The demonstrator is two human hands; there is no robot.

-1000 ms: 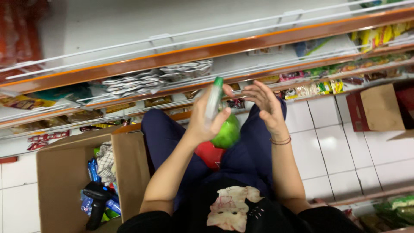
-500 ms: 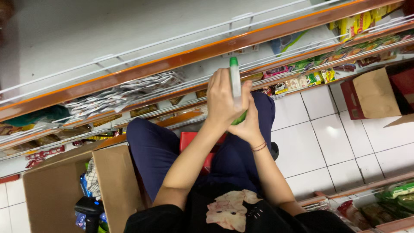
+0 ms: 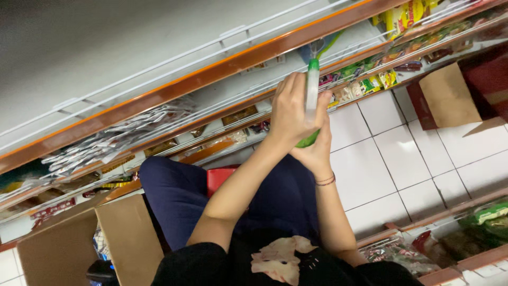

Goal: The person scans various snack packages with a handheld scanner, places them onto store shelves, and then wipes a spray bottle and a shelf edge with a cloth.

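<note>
My left hand (image 3: 288, 108) is wrapped around a slim pack (image 3: 313, 90) with a green top, a pale middle and a green bottom end. The pack stands upright against the wire front of a shop shelf (image 3: 222, 69). Just below, my right hand (image 3: 317, 151), with a thin bracelet at the wrist, cups the pack's lower green end. Both arms reach up from my lap over dark blue trousers. What hangs directly behind the pack on the shelf is blurred.
An open cardboard box (image 3: 63, 249) with packets inside sits at the lower left; another brown box (image 3: 450, 95) stands at the right on the white tiles (image 3: 402, 159). A red basket (image 3: 219, 177) lies by my knee. Snack packets (image 3: 106, 143) fill the shelves.
Both hands have risen from my lap toward the shelf, carrying the pack up. My right hand, open beside it a second ago, now grips its lower end.
</note>
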